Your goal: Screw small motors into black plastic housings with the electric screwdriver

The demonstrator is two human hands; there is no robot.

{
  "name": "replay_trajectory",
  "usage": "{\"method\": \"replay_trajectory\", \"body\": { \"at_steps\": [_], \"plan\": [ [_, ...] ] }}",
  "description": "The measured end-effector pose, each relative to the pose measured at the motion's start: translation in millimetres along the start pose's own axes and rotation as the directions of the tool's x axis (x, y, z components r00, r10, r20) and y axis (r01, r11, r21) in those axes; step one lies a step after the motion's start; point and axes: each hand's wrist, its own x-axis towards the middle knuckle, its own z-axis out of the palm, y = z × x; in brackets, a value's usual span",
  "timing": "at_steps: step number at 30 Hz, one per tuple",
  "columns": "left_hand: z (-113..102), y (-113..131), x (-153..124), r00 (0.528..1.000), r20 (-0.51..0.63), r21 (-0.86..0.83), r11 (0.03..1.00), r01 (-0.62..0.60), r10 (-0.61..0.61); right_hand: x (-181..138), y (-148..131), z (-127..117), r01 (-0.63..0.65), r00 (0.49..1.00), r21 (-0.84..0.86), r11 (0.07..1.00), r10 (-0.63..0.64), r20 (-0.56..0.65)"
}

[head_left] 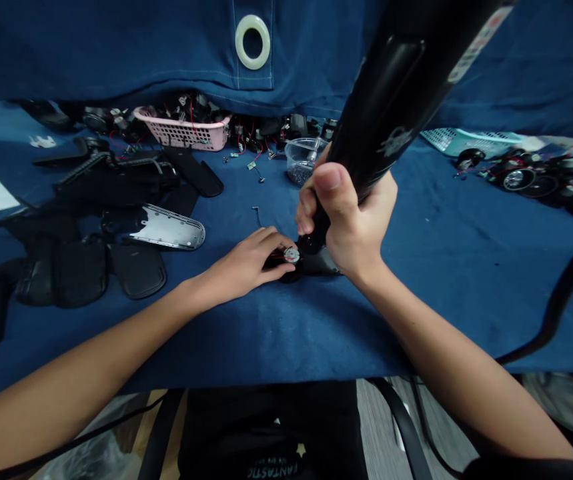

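My right hand (353, 217) is wrapped around a thick black electric screwdriver (391, 100), which slants up to the right with a label near its top. Its narrow lower end points down at a black housing (321, 262) lying on the blue cloth. My left hand (251, 263) holds the rounded left end of that housing between thumb and fingers. A small silvery motor (291, 255) with a red wire shows there, beside the tool's lower end. The tool's tip, and whether it touches the housing, I cannot make out.
Black shell parts (81, 267) and a pale-lined shell (169, 227) lie at left. Behind are a pink basket (186, 133) of parts, a clear tub (300, 170) of small dark pieces and a turquoise basket (471, 141). Wired assemblies (536, 180) lie right, near a black cable (559, 313).
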Motion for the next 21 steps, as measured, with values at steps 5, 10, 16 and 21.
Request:
{"method": "replay_trajectory", "body": {
  "at_steps": [5,10,16,21],
  "plan": [
    [-0.3,0.6,0.4,1.000,0.001,-0.001,1.000,-0.007,0.007,-0.9,-0.5,0.2,-0.004,1.000,-0.019,1.000,0.003,-0.023],
    [0.6,-0.7,-0.1,1.000,-0.004,-0.017,1.000,-0.007,0.007,-1.5,0.3,0.4,0.036,0.999,-0.066,0.997,-0.038,-0.024],
    [0.8,0.3,0.7,1.000,-0.003,-0.017,1.000,0.004,-0.004,-0.9,1.5,2.5,0.045,0.998,-0.030,0.999,-0.046,-0.038],
    [0.1,-0.2,0.6,1.000,-0.002,-0.038,0.999,0.012,-0.012,-1.8,2.0,2.2,0.024,0.999,-0.041,0.999,-0.026,-0.039]
  ]
}}
